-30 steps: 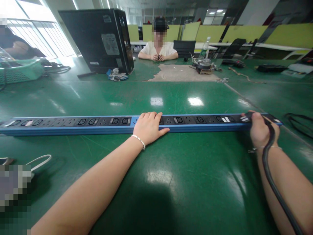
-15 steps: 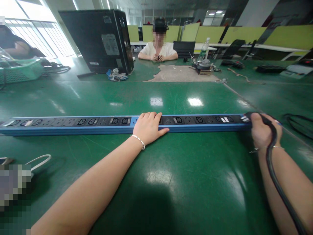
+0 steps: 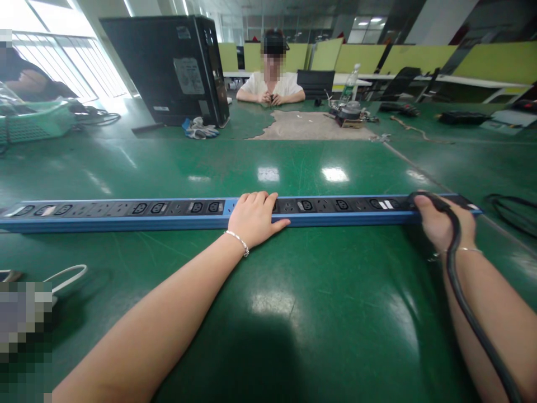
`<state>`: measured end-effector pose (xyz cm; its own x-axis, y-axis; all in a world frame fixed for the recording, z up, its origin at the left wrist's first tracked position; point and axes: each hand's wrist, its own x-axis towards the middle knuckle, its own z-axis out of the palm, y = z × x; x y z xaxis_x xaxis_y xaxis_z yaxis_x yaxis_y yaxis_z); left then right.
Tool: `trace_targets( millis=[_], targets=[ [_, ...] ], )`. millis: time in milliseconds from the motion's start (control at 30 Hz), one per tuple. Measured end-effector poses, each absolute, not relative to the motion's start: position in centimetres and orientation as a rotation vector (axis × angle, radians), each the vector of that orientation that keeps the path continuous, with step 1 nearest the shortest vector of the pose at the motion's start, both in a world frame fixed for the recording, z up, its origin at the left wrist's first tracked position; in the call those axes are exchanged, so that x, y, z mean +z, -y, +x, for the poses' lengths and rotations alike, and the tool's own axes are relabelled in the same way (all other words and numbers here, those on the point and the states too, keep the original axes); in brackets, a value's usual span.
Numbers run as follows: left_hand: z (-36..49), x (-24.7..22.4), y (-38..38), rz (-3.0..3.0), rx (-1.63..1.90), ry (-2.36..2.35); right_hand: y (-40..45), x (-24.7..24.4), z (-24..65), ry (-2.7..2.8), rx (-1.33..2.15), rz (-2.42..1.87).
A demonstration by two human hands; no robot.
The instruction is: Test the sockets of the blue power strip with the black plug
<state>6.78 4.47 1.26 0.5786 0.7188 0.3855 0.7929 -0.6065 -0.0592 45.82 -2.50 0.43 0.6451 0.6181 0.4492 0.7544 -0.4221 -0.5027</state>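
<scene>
A long blue power strip (image 3: pixel 184 224) with a row of black sockets lies across the table from the left edge to the right. My left hand (image 3: pixel 254 219) grips it near the middle, fingers over the top and far edge, thumb along the near side. At the strip's right end, my right hand (image 3: pixel 445 221) is closed around the plug end of a thick black power cord (image 3: pixel 457 280). The plug is at the strip's top face; whether it sits in a socket is hidden by my fingers. The cord runs down over my right forearm.
On the green table (image 3: pixel 319 313) stand a black computer case (image 3: pixel 159 73), gloves (image 3: pixel 200 129) and a green basket (image 3: pixel 37 123). A person (image 3: pixel 272 84) sits opposite. A bottle (image 3: pixel 350 84) stands far right; a black cable (image 3: pixel 514 212) lies at right.
My right hand has moved left along the strip with the cord's plug, uncovering the strip's right tip. My left hand has stayed in place.
</scene>
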Motion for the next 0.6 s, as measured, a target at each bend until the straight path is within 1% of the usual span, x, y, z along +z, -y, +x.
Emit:
trace_targets(
  millis=[333,600],
  targets=[
    [6.8,1.2,-4.4,-2.590,-0.473,1.264,3.0,-0.7,45.7,1.157,-0.313,-2.120],
    [6.8,1.1,-4.4,-2.587,-0.479,1.256,3.0,-0.3,45.4,1.173,-0.405,-2.254]
  ],
)
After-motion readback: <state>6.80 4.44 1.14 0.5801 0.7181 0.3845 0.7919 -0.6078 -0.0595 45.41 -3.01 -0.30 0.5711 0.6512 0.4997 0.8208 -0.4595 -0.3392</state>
